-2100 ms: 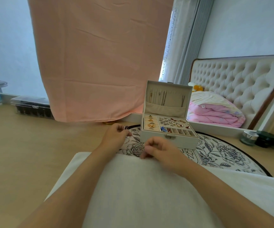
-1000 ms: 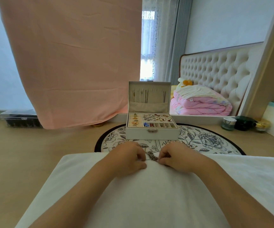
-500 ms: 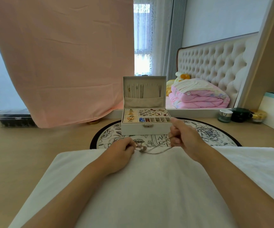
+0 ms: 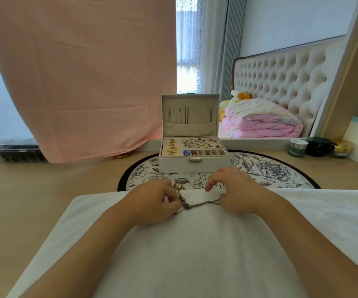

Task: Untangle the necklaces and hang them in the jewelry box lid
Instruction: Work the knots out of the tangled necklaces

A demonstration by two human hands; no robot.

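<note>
1. The necklaces [image 4: 186, 204], a knot of thin chains, are seen at the far edge of a white towel [image 4: 195, 254], about midway along it.
2. The knot is pinched in the curled fingers of the left hand [image 4: 152, 201].
3. One strand is drawn sideways and nipped at the thumb of the right hand [image 4: 236, 190], whose other fingers are loosely bent.
4. Untangling is judged to be the step in hand.
5. Beyond the towel's far edge, a jewelry box [image 4: 195, 163] is stood open, with chains hung in its upright lid [image 4: 197, 112].
6. Next, the strand would need to be eased out gently, so that the knot is not tightened.
</note>
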